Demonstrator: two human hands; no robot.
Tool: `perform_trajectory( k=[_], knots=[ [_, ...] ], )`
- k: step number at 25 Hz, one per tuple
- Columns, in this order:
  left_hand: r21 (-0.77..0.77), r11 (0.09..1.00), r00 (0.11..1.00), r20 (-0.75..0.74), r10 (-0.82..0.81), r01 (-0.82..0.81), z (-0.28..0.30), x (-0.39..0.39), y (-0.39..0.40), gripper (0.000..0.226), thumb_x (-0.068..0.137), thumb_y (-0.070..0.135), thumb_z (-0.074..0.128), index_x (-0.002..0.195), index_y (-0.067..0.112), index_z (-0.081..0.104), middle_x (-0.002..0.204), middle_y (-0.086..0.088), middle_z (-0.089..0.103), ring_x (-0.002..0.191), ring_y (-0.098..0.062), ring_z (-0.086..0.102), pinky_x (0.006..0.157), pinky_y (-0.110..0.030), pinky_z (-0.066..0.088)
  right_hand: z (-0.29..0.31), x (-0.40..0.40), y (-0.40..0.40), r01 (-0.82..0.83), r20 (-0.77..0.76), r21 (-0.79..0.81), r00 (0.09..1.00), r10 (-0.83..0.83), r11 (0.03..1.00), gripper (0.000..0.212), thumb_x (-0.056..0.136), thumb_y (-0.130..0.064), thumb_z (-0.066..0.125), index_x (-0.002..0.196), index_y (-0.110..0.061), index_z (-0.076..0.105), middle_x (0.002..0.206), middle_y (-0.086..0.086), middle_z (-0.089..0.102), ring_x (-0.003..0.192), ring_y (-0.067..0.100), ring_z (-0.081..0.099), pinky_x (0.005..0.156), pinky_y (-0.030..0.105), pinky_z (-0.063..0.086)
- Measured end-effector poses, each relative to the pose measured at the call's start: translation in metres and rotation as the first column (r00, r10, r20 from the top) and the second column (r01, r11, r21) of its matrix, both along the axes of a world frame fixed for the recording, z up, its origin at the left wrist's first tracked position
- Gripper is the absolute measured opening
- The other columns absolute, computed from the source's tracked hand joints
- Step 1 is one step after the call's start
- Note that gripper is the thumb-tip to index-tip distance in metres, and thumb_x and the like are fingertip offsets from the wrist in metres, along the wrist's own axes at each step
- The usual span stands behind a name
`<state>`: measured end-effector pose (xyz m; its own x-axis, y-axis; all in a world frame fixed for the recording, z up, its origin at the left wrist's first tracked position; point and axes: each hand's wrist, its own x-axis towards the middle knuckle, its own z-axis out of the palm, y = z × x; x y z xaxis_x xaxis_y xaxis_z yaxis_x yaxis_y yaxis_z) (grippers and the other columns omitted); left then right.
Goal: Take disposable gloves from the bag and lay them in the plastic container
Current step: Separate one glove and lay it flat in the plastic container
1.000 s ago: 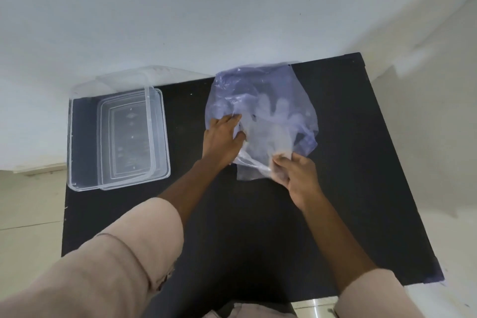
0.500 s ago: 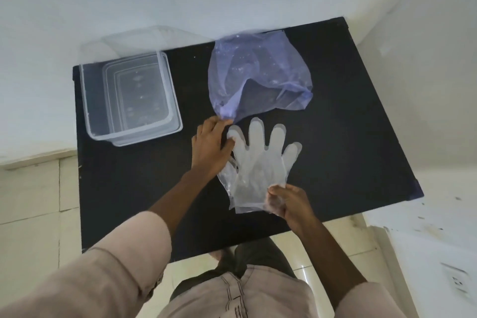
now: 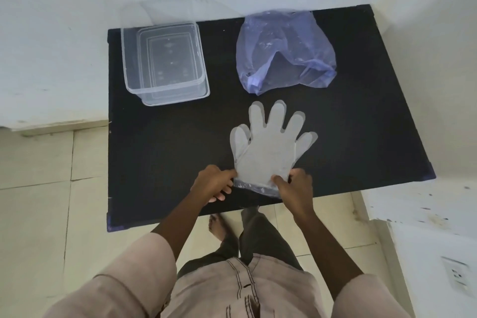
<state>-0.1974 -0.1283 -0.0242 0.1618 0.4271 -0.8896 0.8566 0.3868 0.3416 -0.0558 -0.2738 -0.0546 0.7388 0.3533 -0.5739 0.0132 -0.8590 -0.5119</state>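
A stack of clear disposable gloves (image 3: pixel 268 144) lies flat on the black table (image 3: pixel 160 152), fingers pointing away from me. My left hand (image 3: pixel 213 184) pinches the cuff's left corner and my right hand (image 3: pixel 294 186) pinches its right corner. The bluish plastic bag (image 3: pixel 284 51) lies slack at the back of the table, beyond the gloves, mouth toward me. The clear plastic container (image 3: pixel 165 62) stands at the back left with nothing visible inside.
A clear lid (image 3: pixel 167 11) leans on the white wall behind the container. The table's near edge runs just below my hands. Tiled floor, my legs and a bare foot (image 3: pixel 218 224) show below. A wall socket (image 3: pixel 456 275) sits at lower right.
The gloves came out of the bag and were drawn toward the table's near edge. My left hand left the bag and moved down to the cuff. The view shifted back.
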Motion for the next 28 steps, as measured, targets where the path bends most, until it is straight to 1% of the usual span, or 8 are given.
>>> perform_trajectory(
  k=[4, 11, 16, 20, 22, 24, 26, 28],
  knots=[
    [-0.053, 0.998, 0.998, 0.048, 0.028, -0.026, -0.003, 0.001, -0.005, 0.033, 0.083, 0.037, 0.064, 0.086, 0.006, 0.072, 0.076, -0.007, 0.075, 0.048, -0.014, 0.061, 0.045, -0.019, 0.040, 0.017, -0.007, 0.002, -0.100, 0.175, 0.003, 0.980, 0.098, 0.995, 0.054, 0.077, -0.043, 0.072, 0.118, -0.014, 0.052, 0.121, 0.009, 0.052, 0.106, 0.025, 0.054, 0.079, 0.030, 0.047],
    [-0.051, 0.991, 0.988, 0.078, 0.130, -0.127, -0.001, 0.010, -0.004, 0.027, 0.078, 0.025, 0.067, 0.094, 0.003, 0.069, 0.070, -0.006, 0.071, 0.048, -0.013, 0.049, 0.046, -0.021, 0.035, 0.027, -0.017, 0.008, -0.234, 0.080, 0.065, 0.970, 0.228, 0.970, 0.051, 0.077, -0.038, 0.074, 0.119, -0.018, 0.051, 0.127, 0.007, 0.052, 0.112, 0.022, 0.052, 0.087, 0.029, 0.046],
    [-0.167, 0.956, 0.943, 0.193, 0.273, -0.243, 0.016, 0.018, 0.001, 0.018, 0.083, 0.025, 0.061, 0.082, 0.009, 0.068, 0.067, -0.003, 0.066, 0.049, -0.013, 0.044, 0.049, -0.023, 0.032, 0.029, -0.030, 0.019, -0.552, 0.246, -0.055, 0.800, 0.547, 0.832, 0.070, 0.067, -0.051, 0.077, 0.123, -0.022, 0.047, 0.126, 0.003, 0.051, 0.113, 0.022, 0.050, 0.094, 0.040, 0.051],
    [-0.138, 0.909, 0.819, 0.397, 0.415, -0.394, 0.023, 0.025, 0.007, 0.026, 0.094, 0.029, 0.053, 0.098, 0.010, 0.070, 0.083, -0.003, 0.070, 0.065, -0.012, 0.058, 0.060, -0.025, 0.046, 0.027, -0.027, 0.027, -0.531, 0.347, -0.076, 0.779, 0.522, 0.844, 0.037, 0.086, -0.039, 0.061, 0.117, -0.020, 0.054, 0.119, 0.003, 0.060, 0.105, 0.020, 0.056, 0.088, 0.034, 0.050],
    [0.227, 0.903, 0.871, 0.426, 0.245, -0.365, 0.016, 0.021, -0.001, 0.022, 0.096, 0.026, 0.050, 0.101, 0.013, 0.067, 0.096, -0.005, 0.070, 0.083, -0.016, 0.061, 0.071, -0.025, 0.048, 0.028, -0.019, 0.030, -0.482, 0.374, -0.056, 0.802, 0.466, 0.875, 0.024, 0.092, -0.034, 0.054, 0.110, -0.019, 0.060, 0.114, 0.003, 0.065, 0.100, 0.019, 0.061, 0.087, 0.032, 0.050],
    [0.726, 0.688, 0.928, 0.256, -0.272, 0.002, 0.003, 0.009, -0.019, 0.020, 0.095, 0.025, 0.050, 0.107, 0.017, 0.063, 0.109, -0.003, 0.066, 0.099, -0.017, 0.059, 0.086, -0.028, 0.046, 0.030, -0.010, 0.033, -0.453, 0.406, -0.021, 0.811, 0.421, 0.891, 0.020, 0.093, -0.031, 0.055, 0.105, -0.018, 0.063, 0.108, 0.003, 0.069, 0.095, 0.019, 0.064, 0.086, 0.032, 0.051],
    [0.842, 0.388, 0.712, 0.006, -0.702, 0.375, -0.013, -0.001, -0.045, 0.034, 0.095, 0.031, 0.047, 0.125, 0.019, 0.055, 0.133, -0.004, 0.058, 0.124, -0.023, 0.051, 0.107, -0.038, 0.034, 0.032, -0.001, 0.037, -0.461, 0.425, 0.001, 0.804, 0.417, 0.887, 0.020, 0.093, -0.030, 0.056, 0.104, -0.016, 0.064, 0.105, 0.005, 0.071, 0.093, 0.020, 0.065, 0.084, 0.032, 0.051],
    [0.784, 0.172, 0.482, -0.179, -0.857, 0.597, -0.034, -0.008, -0.064, 0.058, 0.097, 0.043, 0.038, 0.146, 0.014, 0.031, 0.156, -0.009, 0.033, 0.146, -0.029, 0.024, 0.119, -0.044, 0.008, 0.032, 0.006, 0.040, -0.485, 0.445, -0.005, 0.782, 0.436, 0.875, 0.023, 0.094, -0.031, 0.055, 0.106, -0.014, 0.064, 0.105, 0.006, 0.071, 0.093, 0.021, 0.066, 0.084, 0.032, 0.051]
  ],
)
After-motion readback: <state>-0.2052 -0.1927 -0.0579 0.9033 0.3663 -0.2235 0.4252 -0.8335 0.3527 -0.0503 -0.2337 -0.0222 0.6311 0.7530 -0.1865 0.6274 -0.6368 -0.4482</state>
